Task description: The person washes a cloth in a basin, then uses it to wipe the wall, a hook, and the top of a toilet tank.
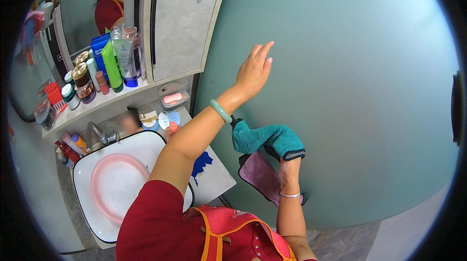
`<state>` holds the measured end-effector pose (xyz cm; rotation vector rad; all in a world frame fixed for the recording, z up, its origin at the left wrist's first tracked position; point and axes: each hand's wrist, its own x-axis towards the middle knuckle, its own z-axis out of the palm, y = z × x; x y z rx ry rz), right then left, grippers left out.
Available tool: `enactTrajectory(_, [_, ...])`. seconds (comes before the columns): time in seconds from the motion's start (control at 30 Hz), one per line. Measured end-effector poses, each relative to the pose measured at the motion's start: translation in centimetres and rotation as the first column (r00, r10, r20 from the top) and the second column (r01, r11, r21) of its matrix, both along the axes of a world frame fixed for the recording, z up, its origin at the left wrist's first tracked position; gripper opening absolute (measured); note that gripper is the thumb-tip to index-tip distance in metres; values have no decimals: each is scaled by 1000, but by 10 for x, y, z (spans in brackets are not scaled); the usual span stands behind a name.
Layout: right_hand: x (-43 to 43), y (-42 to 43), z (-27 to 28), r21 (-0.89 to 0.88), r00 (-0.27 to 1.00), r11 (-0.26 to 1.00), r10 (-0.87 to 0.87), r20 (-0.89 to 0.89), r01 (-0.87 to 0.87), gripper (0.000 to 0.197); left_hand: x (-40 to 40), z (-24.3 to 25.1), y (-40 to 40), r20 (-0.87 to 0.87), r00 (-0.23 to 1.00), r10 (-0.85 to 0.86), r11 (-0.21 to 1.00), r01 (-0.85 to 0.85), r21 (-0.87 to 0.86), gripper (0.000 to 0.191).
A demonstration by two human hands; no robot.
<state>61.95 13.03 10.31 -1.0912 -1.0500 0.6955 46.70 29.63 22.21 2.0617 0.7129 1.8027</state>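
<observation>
My left hand [255, 66], below a green bangle, is raised in front of a frosted glass panel [346, 97]. Nothing is in it, and its fingers are extended; whether they touch the glass is unclear. Lower right, a teal cloth [268, 137] with dark edging covers most of my right hand [290, 169], which carries it; the fingers are hidden. The cloth stretches leftward to near my left wrist. A purple cloth [259, 175] with black edging hangs beside and behind my right wrist, partly hidden by it.
At left, a pink basin [98, 173] sits in a white sink [85, 202] beside a faucet [96, 131]. Tubes and jars crowd the shelf [135, 91] above. A blue cloth [201, 164] lies on the counter [219, 180]. A cabinet [182, 24] borders the glass; a mirror reflects a person.
</observation>
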Motion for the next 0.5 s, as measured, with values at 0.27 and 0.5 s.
enactTrajectory(0.27, [2,0,-1,9,985,1000,-21,170,19,16,6,-10,3,33,999,37,994,-40,102,37])
enactTrajectory(0.5, [-4,-2,7,13,995,1000,-19,96,18,14,6,-13,6,9,999,50,993,-51,104,42])
